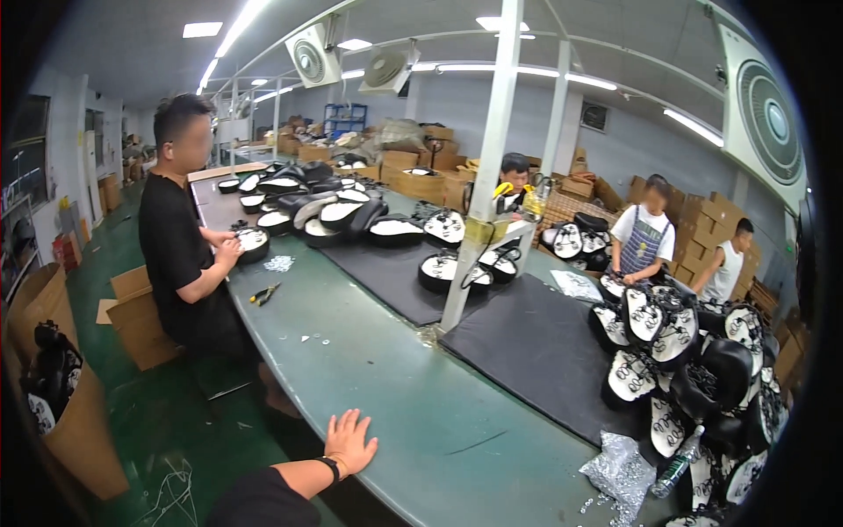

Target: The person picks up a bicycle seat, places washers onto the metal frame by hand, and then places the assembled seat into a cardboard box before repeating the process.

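My left hand lies palm down on the near edge of the green worktable, its fingers spread and nothing in them. A dark band circles its wrist. My right hand is out of view. Ahead of the left hand, a few small pale washers are scattered on the tabletop. Farther off lie pliers with yellow and black handles. To the right rests a clear plastic bag of small shiny parts, beside a clear bottle. Black saddles with white undersides are heaped there.
A co-worker at the left handles a saddle. Other people stand across the table. A white post rises beside black mats. Cardboard boxes stand on the floor at the left.
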A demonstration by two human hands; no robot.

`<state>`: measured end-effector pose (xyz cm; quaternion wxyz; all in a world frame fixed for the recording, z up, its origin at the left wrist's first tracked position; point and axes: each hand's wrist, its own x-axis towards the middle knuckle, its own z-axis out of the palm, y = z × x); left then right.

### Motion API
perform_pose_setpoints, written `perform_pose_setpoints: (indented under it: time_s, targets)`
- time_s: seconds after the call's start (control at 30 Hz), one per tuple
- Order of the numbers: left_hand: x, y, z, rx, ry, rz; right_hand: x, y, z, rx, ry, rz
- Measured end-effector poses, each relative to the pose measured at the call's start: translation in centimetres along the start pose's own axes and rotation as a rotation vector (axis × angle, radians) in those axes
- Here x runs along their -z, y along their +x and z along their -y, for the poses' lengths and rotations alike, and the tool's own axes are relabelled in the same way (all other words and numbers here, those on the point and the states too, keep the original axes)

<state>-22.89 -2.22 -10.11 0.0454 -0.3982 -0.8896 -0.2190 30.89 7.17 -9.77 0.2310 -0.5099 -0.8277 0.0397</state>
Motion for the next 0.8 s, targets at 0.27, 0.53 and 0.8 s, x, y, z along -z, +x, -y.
perform_pose_setpoints:
  time_s: [0.27,0.53,0.8]
  targets:
    - [-0.1,0.4,-0.4,0.032,0.023,0.024,-0.1,0.4,0.6,-0.017,-0.044,-0.071]
    - [-0.6,0.3,0.9,0.015,-0.051,0.001,0.8,1.2,1.8,-0.031,0.113,-0.129]
    - [3.3,2.3,3.9,0.062,-0.539,0.26,5.7,1.3,-1.3,-0.25,0.422,0.045]
